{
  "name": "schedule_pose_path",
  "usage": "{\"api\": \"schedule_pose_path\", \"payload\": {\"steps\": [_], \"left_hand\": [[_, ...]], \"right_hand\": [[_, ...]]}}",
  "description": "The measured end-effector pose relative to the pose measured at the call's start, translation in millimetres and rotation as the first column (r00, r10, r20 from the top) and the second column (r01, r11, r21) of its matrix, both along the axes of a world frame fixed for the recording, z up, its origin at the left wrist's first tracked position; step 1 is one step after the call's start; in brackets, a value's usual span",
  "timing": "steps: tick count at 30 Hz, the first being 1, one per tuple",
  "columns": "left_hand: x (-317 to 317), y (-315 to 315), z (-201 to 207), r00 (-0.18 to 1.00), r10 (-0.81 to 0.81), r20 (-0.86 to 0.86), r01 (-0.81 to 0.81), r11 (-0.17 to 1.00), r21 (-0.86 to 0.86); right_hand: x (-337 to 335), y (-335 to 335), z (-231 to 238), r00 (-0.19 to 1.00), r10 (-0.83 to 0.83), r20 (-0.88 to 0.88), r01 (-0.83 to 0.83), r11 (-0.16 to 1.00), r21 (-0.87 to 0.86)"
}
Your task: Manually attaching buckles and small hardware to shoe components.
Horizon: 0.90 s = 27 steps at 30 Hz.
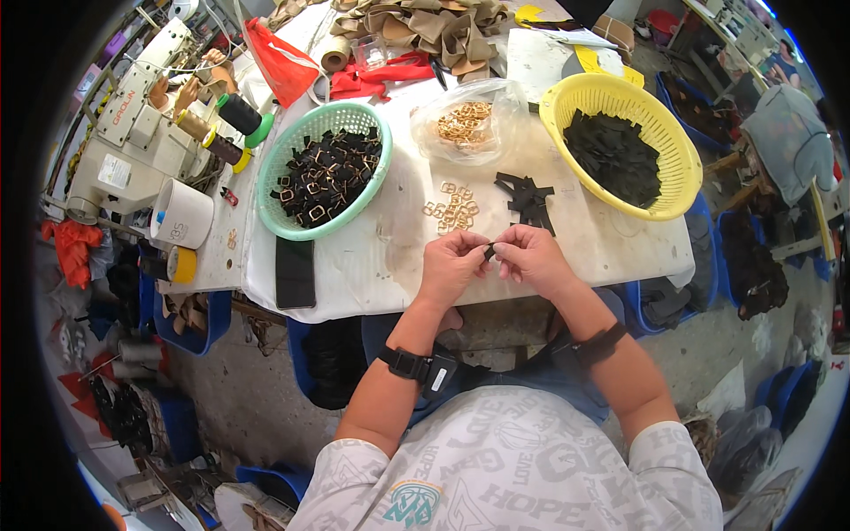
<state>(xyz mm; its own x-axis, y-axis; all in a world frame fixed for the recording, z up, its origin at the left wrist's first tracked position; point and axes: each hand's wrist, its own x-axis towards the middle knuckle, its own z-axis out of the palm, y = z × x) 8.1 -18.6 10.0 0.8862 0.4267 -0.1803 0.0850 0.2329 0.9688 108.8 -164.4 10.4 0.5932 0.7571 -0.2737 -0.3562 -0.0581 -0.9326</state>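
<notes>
Close to the table's front edge, my left hand point(454, 265) and my right hand point(535, 259) meet with fingertips pinched together. Between them is a small black fabric strip point(490, 252); whether a buckle is on it, the fingers hide. Just beyond my left hand lies a loose pile of gold metal buckles point(452, 209). A small heap of black strips point(531, 205) lies beyond my right hand. Farther back, a clear plastic bag point(428, 124) holds more gold buckles. To the left, a green basket point(266, 168) contains black strips with gold buckles. Plain black strips fill a yellow basket point(680, 155) at right.
A dark phone point(295, 273) lies at the table's left front edge. A sewing machine point(133, 115) and thread spools point(239, 115) stand left. Tan fabric pieces point(425, 31) and red cloth point(385, 75) are at the back. Blue bins point(722, 257) stand around the table.
</notes>
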Motion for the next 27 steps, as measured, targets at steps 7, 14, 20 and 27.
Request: {"api": "schedule_pose_path", "payload": {"steps": [7,14,20,27], "left_hand": [[-3.2,5.1,-0.7,0.998,-0.060,0.033,0.061,0.998,-0.032],[-0.9,0.4,-2.0,0.996,0.046,0.078,-0.043,0.998,-0.036],[-1.5,0.2,-1.8,0.998,-0.058,0.022,0.057,0.997,0.043],[1.4,-6.9,0.5,0.999,-0.011,-0.051,0.017,0.994,0.111]], "right_hand": [[-3.2,3.3,1.3,0.991,0.027,0.134,-0.015,0.996,-0.092],[5.0,-0.5,-2.0,0.997,-0.055,-0.050,0.055,0.998,0.006],[1.5,-1.0,-4.2,0.999,-0.053,-0.008,0.053,0.999,-0.009],[-8.0,1.4,-5.7,0.987,-0.074,0.141,0.081,0.996,-0.042]]}}
